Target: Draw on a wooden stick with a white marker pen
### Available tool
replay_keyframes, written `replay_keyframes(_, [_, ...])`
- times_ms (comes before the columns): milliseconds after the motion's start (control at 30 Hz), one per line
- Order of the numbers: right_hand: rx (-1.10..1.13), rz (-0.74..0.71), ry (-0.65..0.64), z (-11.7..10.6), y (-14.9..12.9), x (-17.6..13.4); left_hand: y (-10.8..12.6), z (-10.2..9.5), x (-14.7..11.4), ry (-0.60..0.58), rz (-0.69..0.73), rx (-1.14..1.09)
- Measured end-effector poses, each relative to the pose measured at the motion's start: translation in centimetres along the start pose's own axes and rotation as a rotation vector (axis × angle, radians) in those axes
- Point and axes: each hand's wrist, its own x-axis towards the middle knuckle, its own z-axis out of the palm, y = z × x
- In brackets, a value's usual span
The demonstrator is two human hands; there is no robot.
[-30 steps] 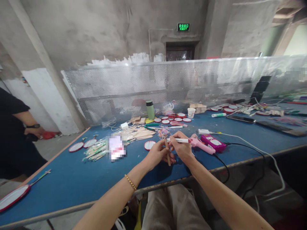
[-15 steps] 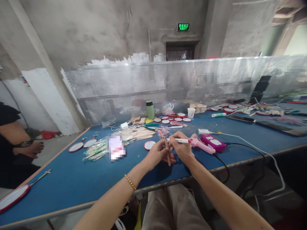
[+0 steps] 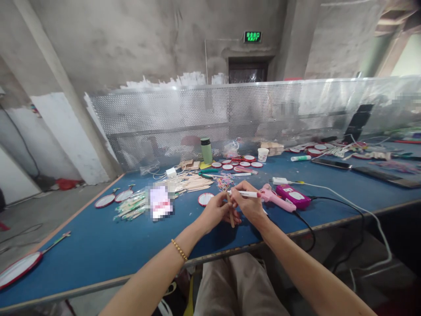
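Note:
My left hand [image 3: 217, 211] is closed on a flat wooden stick [image 3: 231, 217], which slants down toward the table's front edge. Between the fingers of my right hand [image 3: 249, 205] is a white marker pen [image 3: 246, 193] with a red end; its tip points left, close to the top of the stick. Whether the tip touches the wood I cannot tell. Just past my left hand lies a small round white disc with a red rim [image 3: 205, 199]. A pink glue gun [image 3: 276, 199] rests to the right of my right hand, beside a purple box [image 3: 292, 196].
Loose wooden sticks [image 3: 194, 182], a bundle of wrapped sticks [image 3: 133, 206] and red-rimmed discs [image 3: 245, 164] lie on the blue table [image 3: 131, 245]. Behind stand a green bottle [image 3: 206, 151] and a paper cup [image 3: 262, 154]. Cables [image 3: 362, 204] run over the right edge.
The person at the far left has moved out of view. My hands, the stick and the marker pen stay almost in place.

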Motion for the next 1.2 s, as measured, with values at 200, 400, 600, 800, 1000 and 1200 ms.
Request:
replay_keyframes(200, [0.003, -0.008, -0.011, 0.04, 0.21, 0.04, 0.12, 0.12, -0.01, -0.005, 0.006, -0.003])
replay_keyframes(400, [-0.001, -0.008, -0.009, 0.06, 0.16, 0.13, 0.12, 0.11, 0.04, -0.001, 0.007, -0.003])
replay_keyframes(600, [0.020, 0.003, 0.011, 0.05, 0.36, 0.16, 0.20, 0.20, -0.02, 0.003, 0.003, -0.014])
replay_keyframes(800, [0.004, -0.008, 0.000, 0.10, 0.48, 0.17, 0.09, 0.17, -0.04, 0.004, 0.010, -0.012])
replay_keyframes(1000, [-0.007, -0.011, 0.008, 0.12, 0.62, 0.15, 0.22, 0.15, -0.07, 0.006, 0.002, -0.012])
replay_keyframes(1200, [0.017, -0.013, 0.021, 0.08, 0.49, 0.20, 0.28, 0.21, -0.05, 0.000, 0.006, -0.005])
